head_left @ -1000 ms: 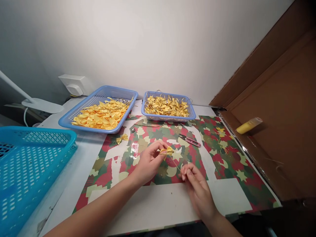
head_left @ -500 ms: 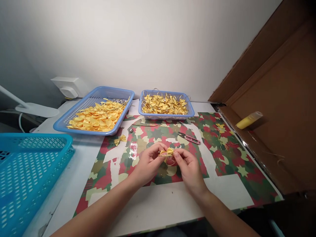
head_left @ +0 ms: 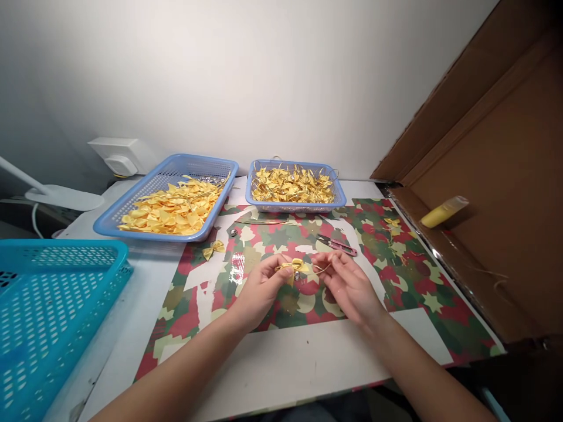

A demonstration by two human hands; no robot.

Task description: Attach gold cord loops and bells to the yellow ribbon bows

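Observation:
Over the patterned mat, my left hand [head_left: 264, 287] pinches a yellow bow [head_left: 299, 265] with gold cord looped at its left. A small silver bell [head_left: 297, 275] hangs under the bow. To the right, my right hand [head_left: 352, 284] is closed on a thin gold cord [head_left: 324, 269], a short way from the bow. Another yellow bow [head_left: 213, 250] lies on the mat to the left, with a silver bell [head_left: 234, 232] beyond it. Pink-handled thread snips [head_left: 338, 244] rest behind my right hand.
Two blue baskets, a left one [head_left: 108, 225] of yellow bows and a right one [head_left: 297, 207] of corded bows, stand at the back. A teal basket [head_left: 65, 305] is at left. Cardboard [head_left: 492, 176] rises at right, with a yellow tube [head_left: 444, 212].
My right hand has moved right, away from the bow, drawing the cord out. My left hand has shifted slightly left, and the silver bell under the bow now shows.

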